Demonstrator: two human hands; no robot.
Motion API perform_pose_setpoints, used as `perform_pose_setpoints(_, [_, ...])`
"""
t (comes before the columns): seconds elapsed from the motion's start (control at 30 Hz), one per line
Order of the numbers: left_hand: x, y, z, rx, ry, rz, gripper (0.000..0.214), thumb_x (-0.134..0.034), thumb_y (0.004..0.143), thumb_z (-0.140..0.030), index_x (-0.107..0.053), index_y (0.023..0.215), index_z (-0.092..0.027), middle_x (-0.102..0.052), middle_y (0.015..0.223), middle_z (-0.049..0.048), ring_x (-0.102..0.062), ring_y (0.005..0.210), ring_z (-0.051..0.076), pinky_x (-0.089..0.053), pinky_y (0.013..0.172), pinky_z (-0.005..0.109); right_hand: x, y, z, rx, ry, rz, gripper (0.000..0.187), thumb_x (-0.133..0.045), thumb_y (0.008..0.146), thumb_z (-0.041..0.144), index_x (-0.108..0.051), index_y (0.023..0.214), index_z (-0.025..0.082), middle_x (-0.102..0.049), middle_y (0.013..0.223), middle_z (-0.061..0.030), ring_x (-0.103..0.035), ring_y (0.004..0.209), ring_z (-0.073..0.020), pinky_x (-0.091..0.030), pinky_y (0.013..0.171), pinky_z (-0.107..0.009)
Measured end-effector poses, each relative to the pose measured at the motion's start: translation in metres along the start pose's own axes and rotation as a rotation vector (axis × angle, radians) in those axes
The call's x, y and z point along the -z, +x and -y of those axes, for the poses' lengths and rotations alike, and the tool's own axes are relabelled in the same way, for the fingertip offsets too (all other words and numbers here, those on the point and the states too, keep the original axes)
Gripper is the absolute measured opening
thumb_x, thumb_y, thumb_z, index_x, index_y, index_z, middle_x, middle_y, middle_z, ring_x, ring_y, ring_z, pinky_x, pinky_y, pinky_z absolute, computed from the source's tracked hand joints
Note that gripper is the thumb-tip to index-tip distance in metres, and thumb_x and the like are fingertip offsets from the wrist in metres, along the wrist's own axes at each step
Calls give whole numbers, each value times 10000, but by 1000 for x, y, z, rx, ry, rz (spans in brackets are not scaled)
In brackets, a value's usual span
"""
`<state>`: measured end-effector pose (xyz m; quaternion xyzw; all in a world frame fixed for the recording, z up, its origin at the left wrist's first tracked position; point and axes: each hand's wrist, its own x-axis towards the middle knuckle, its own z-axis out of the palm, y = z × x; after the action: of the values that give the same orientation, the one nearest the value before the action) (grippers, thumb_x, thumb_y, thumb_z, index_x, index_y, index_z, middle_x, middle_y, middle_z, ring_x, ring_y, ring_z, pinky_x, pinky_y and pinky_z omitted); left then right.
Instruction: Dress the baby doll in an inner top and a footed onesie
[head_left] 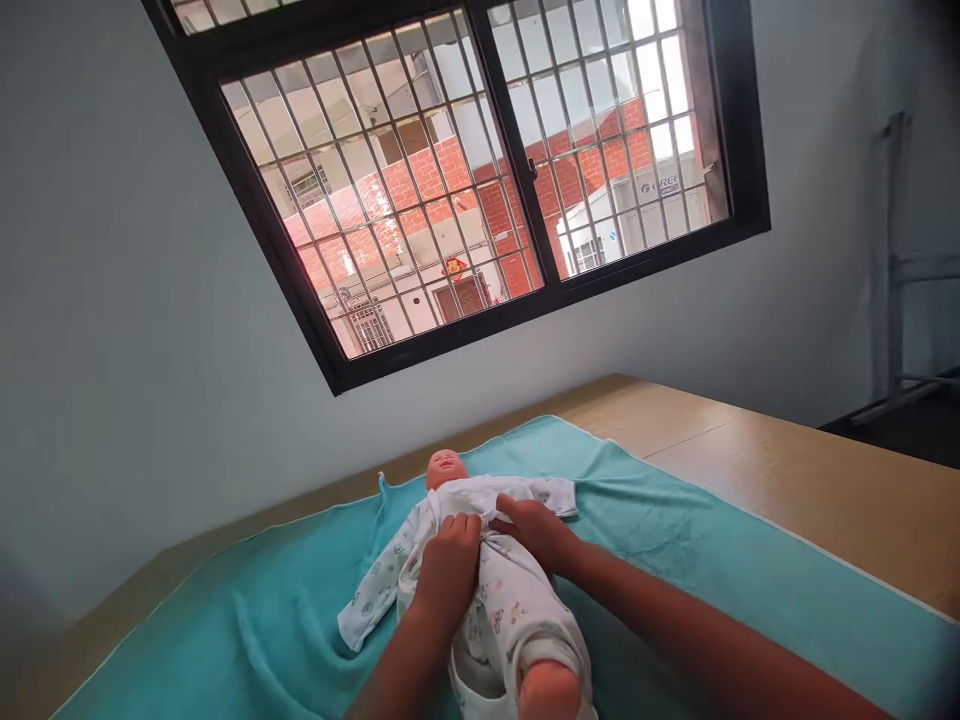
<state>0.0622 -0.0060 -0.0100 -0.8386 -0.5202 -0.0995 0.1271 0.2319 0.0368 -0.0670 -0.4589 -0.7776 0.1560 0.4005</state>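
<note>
A baby doll (445, 468) lies on its back on a teal towel (675, 540), head toward the window. It wears a white printed romper (510, 590). My left hand (448, 565) rests on the doll's chest with fingers curled into the romper front. My right hand (534, 530) pinches the cloth beside it at the chest. One bare doll foot (551, 690) sticks out at the bottom edge. An empty sleeve (367, 600) lies spread to the left.
The towel covers a wooden table (825, 480) set against a pale wall. A barred black-framed window (480, 170) is above. A metal frame (896, 300) stands at the far right by the wall.
</note>
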Motion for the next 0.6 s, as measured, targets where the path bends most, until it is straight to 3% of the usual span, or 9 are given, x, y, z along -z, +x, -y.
perform_pose_setpoints(0.17, [-11,-26,1,126,-338,-189,205,-470,873,-203,-640,988,-191,-634,1083,84,-556,1028,250,-438,903,394,-16,4,-9,-88,174,-50,235,-506,876,412,-508,770,202,-609,727,-8,-530,687,-171,-368,645,-283])
perform_pose_setpoints(0.27, [-23,-58,3,189,-634,-215,286,-434,914,-319,-629,1093,-212,-571,1257,85,-498,1186,242,-377,1043,428,-19,-5,-12,-91,290,-70,283,-513,868,449,-523,754,191,-595,721,6,-518,694,-159,-373,670,-279])
perform_pose_setpoints(0.37, [-32,-86,9,336,-809,-223,363,-361,936,-400,-626,1083,-200,-560,1293,101,-470,1250,246,-321,1107,463,-19,-8,-13,-108,446,-89,354,-531,844,518,-527,725,185,-563,711,22,-493,694,-148,-370,661,-267])
perform_pose_setpoints(0.5, [-42,-95,31,535,-885,-202,458,-357,926,-452,-504,1278,-200,-425,1463,109,-365,1368,256,-267,1150,491,-21,-3,-18,-221,664,-86,479,-433,856,613,-511,665,181,-502,647,24,-459,648,-137,-378,637,-267])
perform_pose_setpoints(0.6, [-55,-90,51,618,-821,-207,458,-399,906,-436,-482,1285,-191,-397,1480,133,-353,1378,283,-285,1133,512,-21,0,-24,-265,688,-29,472,-513,797,616,-526,628,176,-484,604,32,-442,612,-126,-368,601,-255])
